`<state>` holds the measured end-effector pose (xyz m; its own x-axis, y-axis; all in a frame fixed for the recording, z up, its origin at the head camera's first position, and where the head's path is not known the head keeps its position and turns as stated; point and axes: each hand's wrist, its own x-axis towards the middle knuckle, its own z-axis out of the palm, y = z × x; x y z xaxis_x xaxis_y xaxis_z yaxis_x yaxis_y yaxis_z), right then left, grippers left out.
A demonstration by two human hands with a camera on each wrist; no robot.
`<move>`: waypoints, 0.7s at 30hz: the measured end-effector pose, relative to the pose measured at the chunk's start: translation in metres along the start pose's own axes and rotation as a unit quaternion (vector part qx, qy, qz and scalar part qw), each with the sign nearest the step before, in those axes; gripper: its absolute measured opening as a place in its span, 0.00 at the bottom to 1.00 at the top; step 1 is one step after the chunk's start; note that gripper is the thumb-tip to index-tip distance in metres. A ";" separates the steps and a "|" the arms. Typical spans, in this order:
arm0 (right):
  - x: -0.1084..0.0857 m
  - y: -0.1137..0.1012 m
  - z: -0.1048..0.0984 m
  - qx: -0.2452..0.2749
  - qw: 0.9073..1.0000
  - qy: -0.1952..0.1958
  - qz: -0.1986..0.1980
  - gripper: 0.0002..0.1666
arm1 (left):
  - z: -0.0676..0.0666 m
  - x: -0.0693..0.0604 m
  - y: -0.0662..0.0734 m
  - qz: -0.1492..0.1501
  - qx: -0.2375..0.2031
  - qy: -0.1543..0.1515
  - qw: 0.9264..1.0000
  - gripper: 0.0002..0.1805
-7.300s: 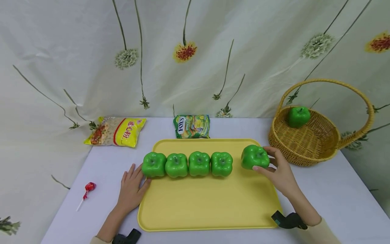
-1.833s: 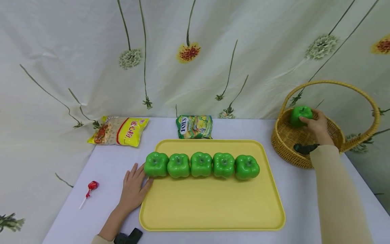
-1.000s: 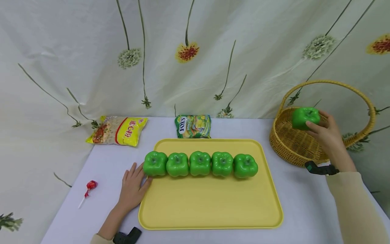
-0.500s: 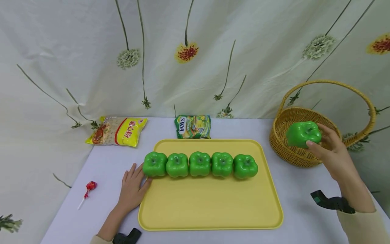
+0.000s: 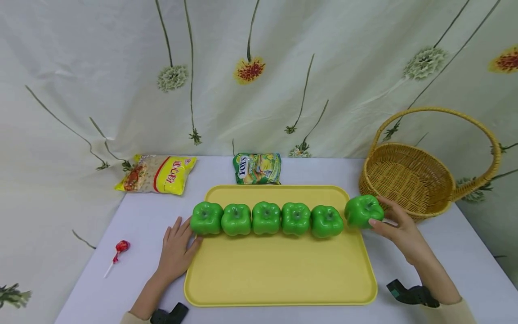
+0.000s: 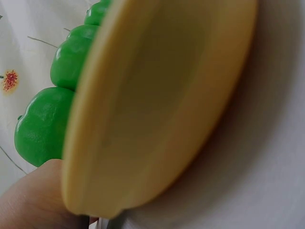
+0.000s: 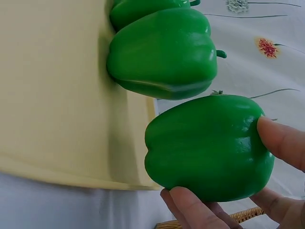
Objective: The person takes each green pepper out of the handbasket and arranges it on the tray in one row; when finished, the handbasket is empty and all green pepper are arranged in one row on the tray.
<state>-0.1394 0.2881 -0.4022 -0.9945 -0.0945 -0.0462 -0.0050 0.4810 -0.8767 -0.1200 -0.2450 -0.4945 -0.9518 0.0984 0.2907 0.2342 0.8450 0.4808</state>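
Between the thumb and fingers of my right hand (image 5: 398, 229) is a green bell pepper (image 5: 363, 211), held over the right rim of the yellow tray (image 5: 279, 274). The right wrist view has this pepper (image 7: 209, 150) apart from the last one of the row (image 7: 164, 55). Several more green bell peppers stand side by side across the tray, from the leftmost pepper (image 5: 207, 218) to the rightmost pepper (image 5: 327, 221). My left hand (image 5: 175, 252) lies with extended fingers at the tray's left edge, its fingertips by the leftmost pepper. The left wrist view shows the tray's rim (image 6: 81, 143) up close.
A wicker basket (image 5: 404, 180) with a tall handle stands at the back right, no pepper visible in it. Along the back lie a yellow food packet (image 5: 158, 174) and a green FOX'S candy bag (image 5: 257, 168). A red lollipop (image 5: 121, 246) lies at the left.
My right hand has lifted a pepper out of the basket and carried it left and nearer, to the tray's right edge. Earlier, another pepper joined the row's right end. My left hand stays put.
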 end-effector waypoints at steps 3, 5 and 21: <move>0.002 0.002 0.005 0.001 1.000 -0.007 -0.001 0.42 | 0.000 0.001 0.002 0.001 -0.001 0.002 1.000 0.28; 0.002 0.003 0.007 -0.002 1.000 -0.008 -0.001 0.41 | 0.000 0.001 0.003 0.000 -0.001 0.001 1.000 0.28; 0.001 0.011 0.023 0.031 0.999 -0.014 -0.001 0.42 | -0.002 0.003 0.004 0.000 -0.001 -0.005 1.000 0.28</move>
<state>-0.1381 0.2736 -0.4229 -0.9912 -0.1191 -0.0574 0.0013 0.4253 -0.9050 -0.1217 -0.2422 -0.4903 -0.9540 0.1036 0.2813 0.2338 0.8445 0.4818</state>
